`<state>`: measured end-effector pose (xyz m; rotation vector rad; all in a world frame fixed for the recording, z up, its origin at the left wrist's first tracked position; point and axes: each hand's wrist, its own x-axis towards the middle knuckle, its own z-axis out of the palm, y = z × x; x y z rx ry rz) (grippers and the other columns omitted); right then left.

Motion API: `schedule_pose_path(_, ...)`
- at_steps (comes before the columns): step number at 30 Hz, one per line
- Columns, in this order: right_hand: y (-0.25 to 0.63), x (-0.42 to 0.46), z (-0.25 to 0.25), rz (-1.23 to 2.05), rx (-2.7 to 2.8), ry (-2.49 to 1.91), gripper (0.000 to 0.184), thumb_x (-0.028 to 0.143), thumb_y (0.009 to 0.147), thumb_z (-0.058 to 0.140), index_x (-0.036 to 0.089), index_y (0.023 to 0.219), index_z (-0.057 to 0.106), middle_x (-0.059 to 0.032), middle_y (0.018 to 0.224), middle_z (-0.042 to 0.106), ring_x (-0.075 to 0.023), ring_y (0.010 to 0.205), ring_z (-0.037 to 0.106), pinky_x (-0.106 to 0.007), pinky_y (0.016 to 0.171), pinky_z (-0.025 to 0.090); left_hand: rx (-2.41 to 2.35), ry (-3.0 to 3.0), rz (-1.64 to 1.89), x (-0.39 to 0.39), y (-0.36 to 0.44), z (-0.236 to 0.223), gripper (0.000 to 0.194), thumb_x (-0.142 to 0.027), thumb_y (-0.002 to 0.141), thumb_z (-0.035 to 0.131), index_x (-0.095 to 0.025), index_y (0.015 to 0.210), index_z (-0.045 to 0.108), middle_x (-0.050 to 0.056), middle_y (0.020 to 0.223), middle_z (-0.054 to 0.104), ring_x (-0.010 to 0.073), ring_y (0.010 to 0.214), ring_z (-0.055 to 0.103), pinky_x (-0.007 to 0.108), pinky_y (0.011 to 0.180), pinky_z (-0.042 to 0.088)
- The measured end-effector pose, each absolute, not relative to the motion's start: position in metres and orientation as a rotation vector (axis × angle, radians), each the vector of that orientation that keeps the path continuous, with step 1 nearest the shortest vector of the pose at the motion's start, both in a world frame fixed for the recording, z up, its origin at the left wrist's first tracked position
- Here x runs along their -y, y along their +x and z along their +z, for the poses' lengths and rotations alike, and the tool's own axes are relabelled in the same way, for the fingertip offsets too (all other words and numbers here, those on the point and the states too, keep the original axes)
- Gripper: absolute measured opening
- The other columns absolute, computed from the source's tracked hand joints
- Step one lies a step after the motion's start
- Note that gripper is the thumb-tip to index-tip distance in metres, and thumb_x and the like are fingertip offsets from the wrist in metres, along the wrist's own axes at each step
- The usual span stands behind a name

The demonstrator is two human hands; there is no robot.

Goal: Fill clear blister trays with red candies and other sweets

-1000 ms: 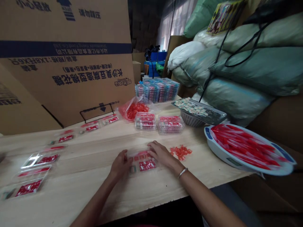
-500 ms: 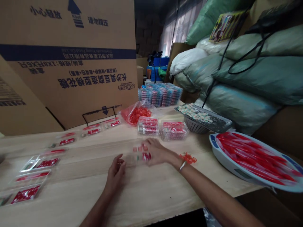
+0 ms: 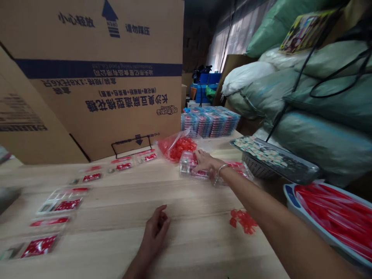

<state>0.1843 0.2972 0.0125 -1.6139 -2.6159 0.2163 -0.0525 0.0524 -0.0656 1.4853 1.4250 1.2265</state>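
Note:
My right hand (image 3: 203, 161), with a bangle at the wrist, reaches over a stack of clear plastic trays (image 3: 185, 167). Its fingers press around the topmost tray, partly hiding it. Beside it, a second stack of clear trays with red cards (image 3: 238, 168) is partly covered by my forearm. My left hand (image 3: 157, 226) rests low over the table, palm inward, its fingers loosely bent and thumb a little apart, with nothing in it. Small red pieces (image 3: 243, 221) lie loose near my right forearm.
Several filled trays (image 3: 68, 204) line the table's left side and back. A bag of red pieces (image 3: 177, 149) sits before a large carton (image 3: 130, 46). Stacked packs (image 3: 210, 122) stand behind. At right are a sachet-covered dark tray (image 3: 302, 170) and a basin (image 3: 290, 195) of red packets.
My right hand has moved away from me, from mid-table with a tray to the stack at the back. My left hand stays loosely bent. The view has turned left.

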Motion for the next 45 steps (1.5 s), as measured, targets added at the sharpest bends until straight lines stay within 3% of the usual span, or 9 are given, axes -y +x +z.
schedule_pose_path(9, 0.189, -0.282, 0.016, 0.155, 2.687, -1.487, 0.08, 0.051, 0.056, 0.077, 0.011, 0.119, 0.048, -0.0221, 0.12, 0.052, -0.0396, 0.112, 0.049, -0.049, 0.091, 0.04, -1.541, 1.805, 0.956, -0.048, -0.069, -0.059, 0.045, -0.033, 0.076, 0.061, -0.02, 0.119, 0.055, 0.003, 0.088, 0.068, 0.0129, 0.064, 0.06, 0.024, 0.06, 0.05)
schedule_pose_path(11, 0.188, -0.272, 0.015, 0.04, 2.668, -1.437, 0.081, 0.052, 0.06, 0.075, 0.01, 0.124, 0.046, -0.0251, 0.128, 0.047, -0.043, 0.12, 0.042, -0.056, 0.095, 0.035, -1.694, 1.873, 0.926, -0.045, -0.113, -0.04, 0.043, -0.032, 0.072, 0.063, -0.021, 0.113, 0.06, 0.007, 0.104, 0.068, 0.0198, 0.089, 0.064, 0.031, 0.08, 0.052)
schedule_pose_path(13, 0.177, -0.258, 0.012, -0.113, 2.631, -1.279, 0.073, 0.05, 0.07, 0.069, 0.011, 0.128, 0.046, -0.0243, 0.137, 0.04, -0.0416, 0.128, 0.034, -0.058, 0.1, 0.029, -1.929, 1.822, 0.973, -0.036, -0.173, -0.022, 0.044, -0.036, 0.074, 0.059, -0.018, 0.114, 0.06, 0.014, 0.124, 0.06, 0.031, 0.118, 0.051, 0.048, 0.104, 0.036)
schedule_pose_path(16, 0.134, -0.232, 0.001, -0.128, 2.641, -0.978, 0.049, 0.04, 0.086, 0.053, 0.014, 0.127, 0.05, -0.0187, 0.138, 0.043, -0.0324, 0.129, 0.036, -0.049, 0.106, 0.028, -2.562, 1.572, 0.781, -0.012, -0.256, -0.011, 0.05, -0.043, 0.075, 0.054, -0.017, 0.117, 0.06, 0.018, 0.136, 0.05, 0.0423, 0.132, 0.032, 0.065, 0.105, 0.019)
schedule_pose_path(20, 0.041, -0.219, -0.015, 0.146, 2.849, -0.857, 0.05, 0.042, 0.09, 0.05, 0.02, 0.136, 0.047, -0.014, 0.148, 0.033, -0.0318, 0.137, 0.025, -0.049, 0.111, 0.02, -2.817, 1.597, 0.235, 0.028, -0.28, -0.032, 0.059, -0.046, 0.081, 0.047, -0.015, 0.131, 0.052, 0.018, 0.143, 0.044, 0.0385, 0.132, 0.037, 0.055, 0.105, 0.029)
schedule_pose_path(25, -0.061, -0.251, -0.017, 0.332, 2.87, -1.111, 0.061, 0.047, 0.092, 0.043, 0.026, 0.147, 0.028, -0.0108, 0.157, 0.008, -0.0353, 0.142, 0.007, -0.05, 0.111, 0.011, -2.792, 1.74, 0.205, 0.053, -0.229, -0.059, 0.062, -0.048, 0.082, 0.047, -0.018, 0.136, 0.048, 0.016, 0.143, 0.045, 0.0365, 0.133, 0.037, 0.052, 0.103, 0.034)
schedule_pose_path(33, -0.114, -0.246, -0.019, 0.264, 2.85, -1.205, 0.05, 0.049, 0.091, 0.043, 0.027, 0.135, 0.048, -0.0117, 0.146, 0.035, -0.0339, 0.132, 0.031, -0.046, 0.104, 0.025, -2.81, 1.658, 0.188, 0.004, -0.298, -0.021, 0.062, -0.047, 0.085, 0.048, -0.018, 0.14, 0.041, 0.014, 0.152, 0.03, 0.0339, 0.139, 0.027, 0.053, 0.105, 0.03)
schedule_pose_path(38, -0.097, -0.176, -0.024, 0.177, 2.811, -1.282, 0.035, 0.026, 0.094, 0.04, 0.022, 0.124, 0.058, -0.0145, 0.133, 0.047, -0.0313, 0.117, 0.044, -0.042, 0.093, 0.038, -2.705, 1.604, 0.087, -0.024, -0.313, -0.027, 0.06, -0.051, 0.086, 0.047, -0.021, 0.138, 0.044, 0.012, 0.15, 0.035, 0.034, 0.138, 0.027, 0.055, 0.107, 0.027)
schedule_pose_path(45, -0.014, -0.079, -0.066, -0.143, 2.727, -1.26, 0.048, -0.001, 0.081, 0.038, 0.021, 0.113, 0.064, -0.0153, 0.125, 0.055, -0.0316, 0.103, 0.052, -0.043, 0.08, 0.048, -2.682, 1.613, 0.228, -0.013, -0.252, -0.029, 0.059, -0.053, 0.083, 0.052, -0.023, 0.134, 0.048, 0.014, 0.142, 0.045, 0.0348, 0.133, 0.034, 0.051, 0.104, 0.032)
